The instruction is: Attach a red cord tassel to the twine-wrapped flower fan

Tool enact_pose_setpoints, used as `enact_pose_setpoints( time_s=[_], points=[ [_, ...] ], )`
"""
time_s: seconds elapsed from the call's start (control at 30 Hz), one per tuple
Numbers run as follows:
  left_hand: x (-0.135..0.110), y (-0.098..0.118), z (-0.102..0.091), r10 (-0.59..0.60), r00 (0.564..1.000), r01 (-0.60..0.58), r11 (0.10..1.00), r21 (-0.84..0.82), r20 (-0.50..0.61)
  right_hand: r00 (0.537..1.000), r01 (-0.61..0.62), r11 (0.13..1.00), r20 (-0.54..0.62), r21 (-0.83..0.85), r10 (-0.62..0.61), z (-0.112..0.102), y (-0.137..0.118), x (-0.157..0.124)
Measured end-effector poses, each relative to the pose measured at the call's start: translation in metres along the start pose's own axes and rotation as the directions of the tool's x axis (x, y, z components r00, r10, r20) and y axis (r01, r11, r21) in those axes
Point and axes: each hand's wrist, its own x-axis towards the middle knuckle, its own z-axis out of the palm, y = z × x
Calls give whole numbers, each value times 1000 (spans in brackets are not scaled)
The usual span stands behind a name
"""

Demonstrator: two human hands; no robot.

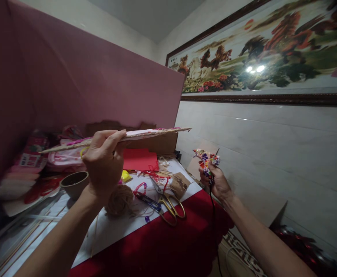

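Observation:
My left hand is raised over the table, fingers pinched on a thin, flat twine-edged panel. The panel is seen almost edge-on, with pink and white on its upper side; its flat faces are mostly hidden. Off to the right, my right hand grips a flower-patterned glue gun by its handle. The nozzle points left, apart from the panel, and a black cord hangs down from it. Below my left hand lies a ball of twine.
Gold-handled scissors, blue thread snips and a purple bead lie on the table. Red paper, a grey pot and thin sticks surround the work area. A red cloth covers the front.

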Motion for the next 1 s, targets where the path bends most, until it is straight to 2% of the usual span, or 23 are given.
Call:
enact_pose_setpoints(
  time_s=[0.17, 0.43, 0.63, 1.0],
  points=[
    [-1, -3, 2, -9, 1000, 9, 999, -49, -1, 999, 54, 998, -3, -12, -54, 8, -3, 4],
    [2, 0, 1, 11, 1000, -11, 1000, 24, 6, 996, -56, 995, 60, -86, 62, 1, 18, 12],
    [1, -1, 3, 30, 999, -30, 999, 13, -12, 989, -96, 989, 105, -109, 108, 1, 29, 10],
    [-1, -4, 4, 6, 1000, -7, 999, 48, 25, 1000, 1, 998, 29, -65, 1, 5, 14, 10]
  ],
)
